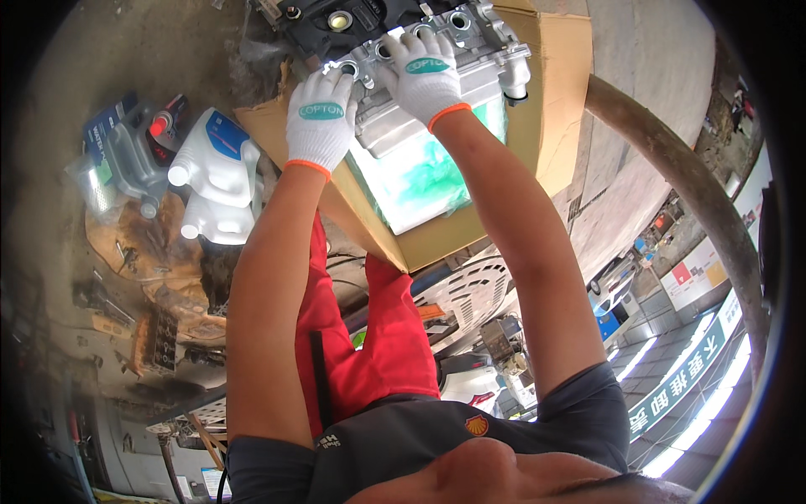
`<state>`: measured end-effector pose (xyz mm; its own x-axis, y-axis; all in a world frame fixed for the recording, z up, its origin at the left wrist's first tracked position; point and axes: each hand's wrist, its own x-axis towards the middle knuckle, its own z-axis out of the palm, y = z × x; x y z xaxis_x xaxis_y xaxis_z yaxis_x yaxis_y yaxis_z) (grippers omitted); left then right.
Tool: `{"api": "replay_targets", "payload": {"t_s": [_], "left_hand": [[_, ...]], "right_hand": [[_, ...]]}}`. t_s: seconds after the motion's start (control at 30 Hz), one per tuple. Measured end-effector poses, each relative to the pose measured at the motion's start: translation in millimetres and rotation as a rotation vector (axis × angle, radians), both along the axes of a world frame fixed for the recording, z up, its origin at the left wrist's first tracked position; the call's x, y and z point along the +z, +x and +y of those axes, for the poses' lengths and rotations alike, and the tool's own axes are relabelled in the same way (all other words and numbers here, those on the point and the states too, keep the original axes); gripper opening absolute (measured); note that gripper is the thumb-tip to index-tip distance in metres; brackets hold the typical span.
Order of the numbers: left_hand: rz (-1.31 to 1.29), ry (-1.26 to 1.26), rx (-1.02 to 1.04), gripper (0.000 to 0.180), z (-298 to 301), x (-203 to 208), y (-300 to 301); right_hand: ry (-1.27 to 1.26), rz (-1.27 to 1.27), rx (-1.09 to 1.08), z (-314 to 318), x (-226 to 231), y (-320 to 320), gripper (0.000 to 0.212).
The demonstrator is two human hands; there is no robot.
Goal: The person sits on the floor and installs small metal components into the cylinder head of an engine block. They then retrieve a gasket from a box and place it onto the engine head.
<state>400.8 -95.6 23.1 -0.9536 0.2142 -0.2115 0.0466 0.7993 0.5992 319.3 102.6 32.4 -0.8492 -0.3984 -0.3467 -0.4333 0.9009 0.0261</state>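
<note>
Both of my hands wear white knit gloves with orange cuffs and lie on a silver engine valve cover (483, 63) that has several round holes along it. My left hand (321, 113) grips its near left end, with the fingertips curled over by a hole. Farther right, my right hand (426, 76) holds the middle, its fingers bent over the top; the undersides of both hands are hidden. The cover sits over an open cardboard box (567, 92), where a bright white and green sheet (411, 181) shows below it.
A black engine part (336, 21) lies beyond the cover. On the left stand white jugs (220, 160), a grey bottle (134, 160) and a red-capped can (168, 122). Metal parts (159, 340) lie on stained cardboard (126, 239). A thick curved pole (672, 160) runs along the right.
</note>
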Motion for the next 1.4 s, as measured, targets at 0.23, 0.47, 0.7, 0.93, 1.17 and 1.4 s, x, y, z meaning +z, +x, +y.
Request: {"api": "replay_targets", "payload": {"t_s": [0.23,0.47,0.7,0.93,1.17,1.4], "left_hand": [[0.018,0.105,0.078,0.035,-49.6,74.3,63.8],[-0.141,0.110,0.121,0.032,-97.3,116.2,240.6],[-1.001,-0.321,0.248,0.037,-126.1,157.2,430.9],[-1.044,-0.325,0.457,0.050,-61.3,265.1,544.9],[-1.092,0.022,1.133,0.049,94.7,295.3,694.9],[-0.645,0.147,1.553,0.072,100.6,334.4,702.3]], "right_hand": [[-0.161,-0.144,-0.224,34.2,3.4,-16.8,0.071],[-0.234,-0.570,-0.585,62.2,88.2,97.6,0.062],[0.319,-1.207,-0.327,210.7,203.7,373.6,0.033],[0.092,-0.882,-0.403,310.8,317.9,389.5,0.059],[-0.592,-0.477,-0.582,354.3,364.0,313.2,0.044],[-0.415,-0.959,-0.624,412.0,260.1,409.1,0.033]]}}
